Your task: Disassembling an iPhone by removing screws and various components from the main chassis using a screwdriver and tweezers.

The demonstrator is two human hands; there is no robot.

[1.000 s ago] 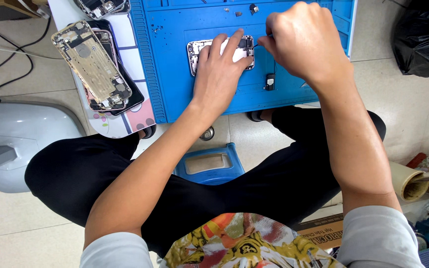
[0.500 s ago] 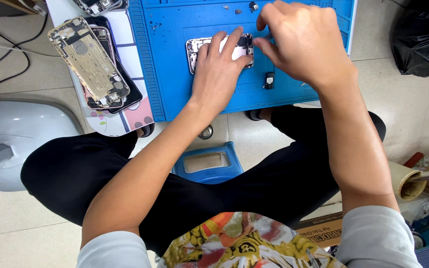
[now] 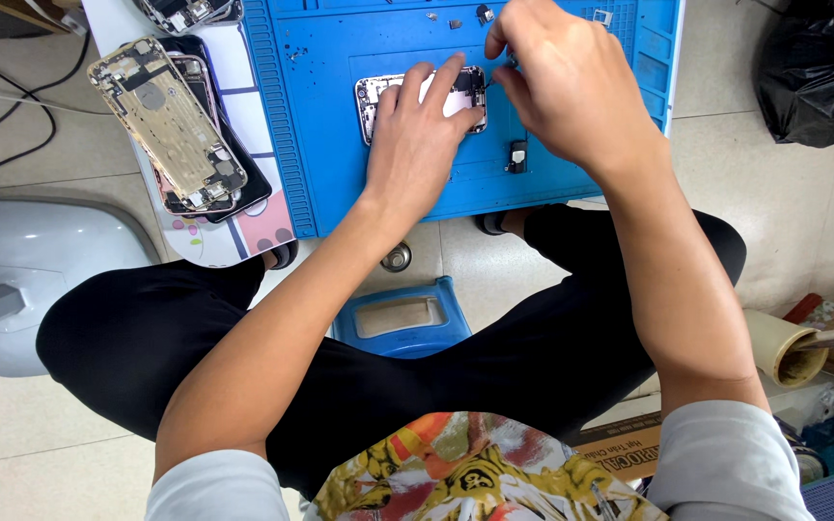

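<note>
An opened phone body [image 3: 375,95] lies on a blue work mat [image 3: 311,116]. My left hand [image 3: 417,145] presses flat on it, fingers spread over its middle, hiding most of it. My right hand [image 3: 562,87] hovers at the phone's right end, fingers pinched on a thin tool whose tip [image 3: 490,82] touches the phone's edge. A small black part [image 3: 517,154] rests on the mat just below my right hand.
A stack of stripped phone frames [image 3: 171,125] lies on a white board left of the mat. Tiny screws [image 3: 456,19] sit at the mat's top. A blue stool [image 3: 403,318] shows between my legs. A black bag [image 3: 822,68] and a tape roll [image 3: 784,347] are at right.
My right hand has shifted slightly left and up, toward the phone's right end. My left hand stays pressed on the phone.
</note>
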